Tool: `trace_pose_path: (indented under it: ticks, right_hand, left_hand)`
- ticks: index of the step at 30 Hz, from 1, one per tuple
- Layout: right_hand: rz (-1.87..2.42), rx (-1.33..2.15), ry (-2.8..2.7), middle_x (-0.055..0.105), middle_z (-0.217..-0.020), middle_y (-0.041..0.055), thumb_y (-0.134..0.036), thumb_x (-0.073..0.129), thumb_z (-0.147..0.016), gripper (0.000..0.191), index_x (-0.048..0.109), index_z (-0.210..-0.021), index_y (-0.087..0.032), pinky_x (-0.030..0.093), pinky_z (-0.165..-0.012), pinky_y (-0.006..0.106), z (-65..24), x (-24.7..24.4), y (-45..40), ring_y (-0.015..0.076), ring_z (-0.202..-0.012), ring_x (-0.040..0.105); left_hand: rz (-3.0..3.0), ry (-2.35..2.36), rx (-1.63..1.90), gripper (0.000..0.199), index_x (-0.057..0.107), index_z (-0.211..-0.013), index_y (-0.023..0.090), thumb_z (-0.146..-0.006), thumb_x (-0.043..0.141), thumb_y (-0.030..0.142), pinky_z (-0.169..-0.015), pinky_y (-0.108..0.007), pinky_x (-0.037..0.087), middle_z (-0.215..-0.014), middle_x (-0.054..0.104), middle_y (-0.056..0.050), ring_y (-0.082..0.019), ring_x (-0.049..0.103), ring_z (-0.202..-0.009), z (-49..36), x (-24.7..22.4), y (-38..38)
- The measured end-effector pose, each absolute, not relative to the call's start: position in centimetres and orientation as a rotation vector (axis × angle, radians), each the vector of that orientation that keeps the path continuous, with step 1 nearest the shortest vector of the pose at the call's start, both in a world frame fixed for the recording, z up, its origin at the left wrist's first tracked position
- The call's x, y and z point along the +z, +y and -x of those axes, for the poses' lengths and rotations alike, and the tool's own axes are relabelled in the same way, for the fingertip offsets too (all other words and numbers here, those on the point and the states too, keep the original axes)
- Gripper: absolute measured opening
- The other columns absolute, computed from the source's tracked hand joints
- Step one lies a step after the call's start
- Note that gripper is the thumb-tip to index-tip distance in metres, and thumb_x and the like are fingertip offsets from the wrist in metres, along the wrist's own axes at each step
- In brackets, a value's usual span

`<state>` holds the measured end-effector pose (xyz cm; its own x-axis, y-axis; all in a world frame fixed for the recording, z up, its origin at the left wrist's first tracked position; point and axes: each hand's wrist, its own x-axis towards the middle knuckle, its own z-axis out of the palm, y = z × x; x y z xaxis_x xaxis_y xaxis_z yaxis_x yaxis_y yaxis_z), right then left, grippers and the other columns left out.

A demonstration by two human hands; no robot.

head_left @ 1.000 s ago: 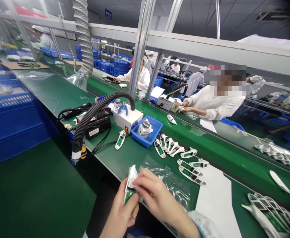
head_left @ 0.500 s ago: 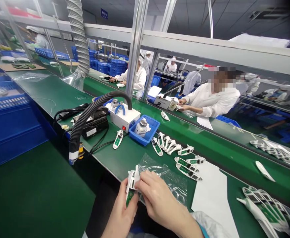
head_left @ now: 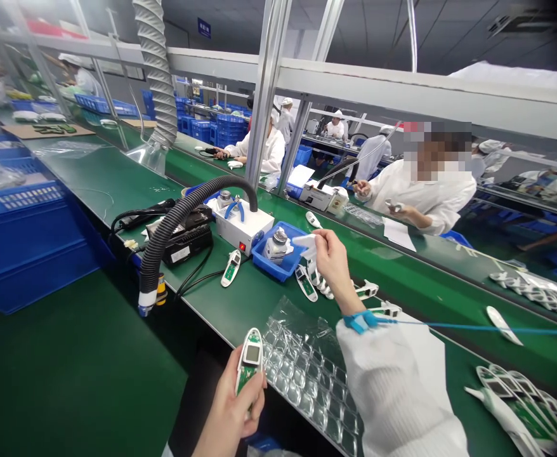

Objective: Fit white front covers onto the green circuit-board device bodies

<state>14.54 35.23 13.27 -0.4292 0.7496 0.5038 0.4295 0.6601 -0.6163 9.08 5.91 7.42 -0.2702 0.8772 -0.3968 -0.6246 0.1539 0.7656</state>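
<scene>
My left hand (head_left: pixel 238 397) grips a white device shell with a green circuit board and small display (head_left: pixel 250 358) at the bench's front edge, board side up. My right hand (head_left: pixel 330 257) is stretched forward and pinches a slim white piece (head_left: pixel 304 241), whose exact kind I cannot make out. It is over the right rim of a blue tray (head_left: pixel 278 271), where a metal-capped bottle (head_left: pixel 276 246) stands beside white cloth or paper. Below the right hand lies a row of similar shells with boards (head_left: pixel 306 283), partly hidden by the hand and forearm.
A clear blister sheet (head_left: pixel 307 374) lies right of my left hand. A white box with pliers (head_left: pixel 243 225), a black hose (head_left: pixel 164 228) and a single shell (head_left: pixel 231 268) are at the left. More shells (head_left: pixel 521 406) lie at the right. Across the belt sits a co-worker (head_left: pixel 421 197).
My right hand has left the device and moved forward to the tray with the white piece. The left hand's device now shows its display uncovered. The co-worker's hands have moved apart.
</scene>
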Motion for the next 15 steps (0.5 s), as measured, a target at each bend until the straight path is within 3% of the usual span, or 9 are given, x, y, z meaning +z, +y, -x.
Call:
trace_pose_path:
  ticks: [5,11,15]
  right_hand:
    - [0.793,0.548,-2.269,0.069,-0.088,0.0084,-0.025,0.051,-0.084,0.016,0.065,-0.079,-0.018,0.046,-0.081,0.032,-12.8,10.2,35.9,0.0219,-0.084,0.062]
    - [0.814,0.514,-2.252,0.069,-0.103,0.0105,-0.021,0.038,-0.092,0.028,0.061,-0.108,-0.018,0.045,-0.086,0.035,-14.7,9.2,35.7,0.0226,-0.095,0.062]
    - [0.901,0.434,-2.298,0.067,-0.103,0.0087,-0.022,0.046,-0.090,0.021,0.065,-0.098,-0.019,0.042,-0.089,0.036,-18.6,9.9,36.4,0.0231,-0.099,0.059]
  left_hand:
    - [-0.241,1.086,1.470,0.032,0.047,-0.101,0.023,-0.082,0.064,0.042,-0.041,-0.022,0.012,-0.076,0.046,0.004,-0.005,0.030,-0.051,-8.7,6.5,6.2]
    - [-0.195,1.133,1.460,0.044,0.049,-0.106,0.024,-0.075,0.070,0.047,-0.041,-0.020,0.013,-0.071,0.049,0.004,-0.005,0.030,-0.049,-9.0,7.1,6.9]
    - [-0.210,1.152,1.427,0.047,0.053,-0.101,0.021,-0.071,0.074,0.050,-0.038,-0.017,0.013,-0.059,0.048,0.005,-0.005,0.026,-0.044,-9.6,7.1,7.6]
